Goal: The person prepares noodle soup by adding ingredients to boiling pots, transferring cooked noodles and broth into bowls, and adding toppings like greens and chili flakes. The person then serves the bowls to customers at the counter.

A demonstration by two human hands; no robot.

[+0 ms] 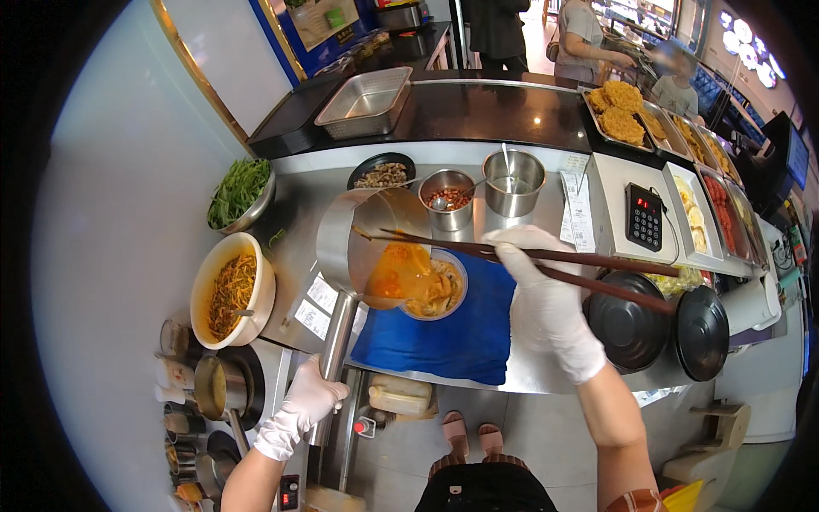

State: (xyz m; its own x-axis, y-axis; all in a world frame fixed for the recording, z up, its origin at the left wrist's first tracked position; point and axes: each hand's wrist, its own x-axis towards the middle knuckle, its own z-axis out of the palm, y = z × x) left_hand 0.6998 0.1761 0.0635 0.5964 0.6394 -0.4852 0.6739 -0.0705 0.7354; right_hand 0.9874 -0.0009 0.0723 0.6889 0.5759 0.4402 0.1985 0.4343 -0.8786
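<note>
My gloved left hand [306,398] grips the handle of a stainless steel saucepan [337,240], which is tipped on its side over a round plastic bowl [462,287]. Orange soup [400,269] lies along the pan's lower wall at the rim. Noodles in broth [436,294] fill much of the bowl, whose left part is hidden behind the pan. Under the bowl a blue cloth [441,352] covers part of the steel counter. In my gloved right hand [544,288] is a pair of long dark chopsticks [601,262], their tips reaching across the pan's mouth.
Left stand a bowl of leafy greens [240,192] and a white bowl of shredded vegetables [233,294]. Behind the pan are a steel pot of peanuts [448,200] and another steel pot [514,182]. Black bowls [627,320] stack at right. Beyond the ledge [492,109], people stand.
</note>
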